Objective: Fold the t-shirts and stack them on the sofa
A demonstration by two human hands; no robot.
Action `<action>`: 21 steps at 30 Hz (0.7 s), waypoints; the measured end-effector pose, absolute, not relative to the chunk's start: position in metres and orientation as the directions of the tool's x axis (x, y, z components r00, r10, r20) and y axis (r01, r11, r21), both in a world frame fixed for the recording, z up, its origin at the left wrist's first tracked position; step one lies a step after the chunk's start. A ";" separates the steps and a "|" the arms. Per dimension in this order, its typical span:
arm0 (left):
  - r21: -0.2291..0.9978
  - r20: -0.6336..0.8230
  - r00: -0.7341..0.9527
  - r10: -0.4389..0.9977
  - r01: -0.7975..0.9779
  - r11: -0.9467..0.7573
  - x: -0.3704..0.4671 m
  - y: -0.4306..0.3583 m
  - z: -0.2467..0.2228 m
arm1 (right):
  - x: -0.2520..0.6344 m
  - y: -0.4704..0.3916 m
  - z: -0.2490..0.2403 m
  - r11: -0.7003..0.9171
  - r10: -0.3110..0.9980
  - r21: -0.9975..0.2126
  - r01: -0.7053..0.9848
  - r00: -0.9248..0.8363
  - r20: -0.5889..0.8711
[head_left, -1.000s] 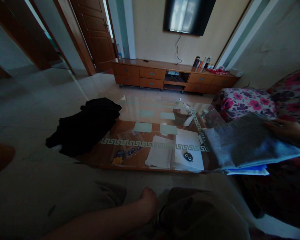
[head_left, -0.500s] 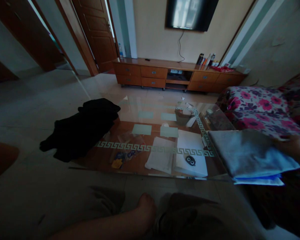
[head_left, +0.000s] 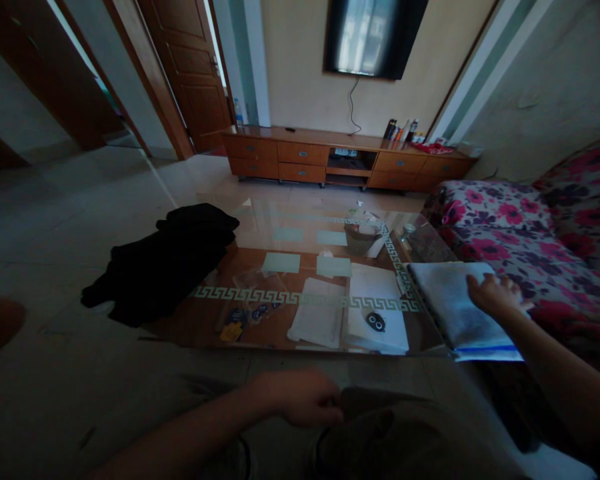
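Look, folded grey cloth (head_left: pixel 445 293) right beneath your loosely spread right grip (head_left: pixel 496 293); your left grip (head_left: pixel 309 399), too dark to tell. Careless sideways dragging could slide that cloth off the tabletop (head_left: pixel 425 337)!

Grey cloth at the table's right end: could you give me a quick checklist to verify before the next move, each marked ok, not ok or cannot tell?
1. Grey cloth lying flat at the right end of the table: ok.
2. Right hand clear of the grey cloth: not ok, it is over it.
3. Right fingers pressing on the grey cloth: cannot tell, contact is unclear.
4. Left hand away from both cloths: ok, it is low in front of the table.
5. Black cloth apart from the grey one: ok, it lies at the left end.
6. Black cloth neatly folded: cannot tell, too dark.
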State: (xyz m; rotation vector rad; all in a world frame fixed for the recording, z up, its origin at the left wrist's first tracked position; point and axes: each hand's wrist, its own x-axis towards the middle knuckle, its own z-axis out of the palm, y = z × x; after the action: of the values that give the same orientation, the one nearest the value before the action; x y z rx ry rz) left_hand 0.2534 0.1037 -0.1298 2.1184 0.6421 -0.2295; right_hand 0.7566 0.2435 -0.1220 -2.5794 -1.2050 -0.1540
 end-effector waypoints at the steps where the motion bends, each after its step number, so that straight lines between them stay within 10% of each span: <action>1: 0.748 -0.297 0.846 0.443 0.494 -0.442 0.248 0.118 -0.119 | 0.734 0.246 -0.119 -0.574 0.763 -0.232 0.785 0.616 0.197; 6: 0.743 0.090 0.363 0.927 0.595 -0.306 0.188 0.202 -0.094 | 0.595 0.246 -0.104 -0.415 0.859 -0.432 0.801 0.502 0.105; 11: 0.396 0.462 -0.245 0.852 0.917 0.048 0.080 0.246 -0.099 | 0.501 0.229 -0.112 -0.317 0.910 -0.568 0.760 0.413 0.045; 21: 0.257 0.313 -0.544 0.779 0.838 0.482 -0.052 0.250 -0.158 | 0.500 0.217 -0.147 -0.265 0.952 -0.500 0.824 0.308 0.003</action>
State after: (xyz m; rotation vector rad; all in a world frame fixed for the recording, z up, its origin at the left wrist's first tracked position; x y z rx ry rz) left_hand -0.0520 0.2503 -0.1576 1.5580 2.8329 0.6352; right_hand 0.5003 0.2166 -0.1473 -2.1704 -1.5807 0.4206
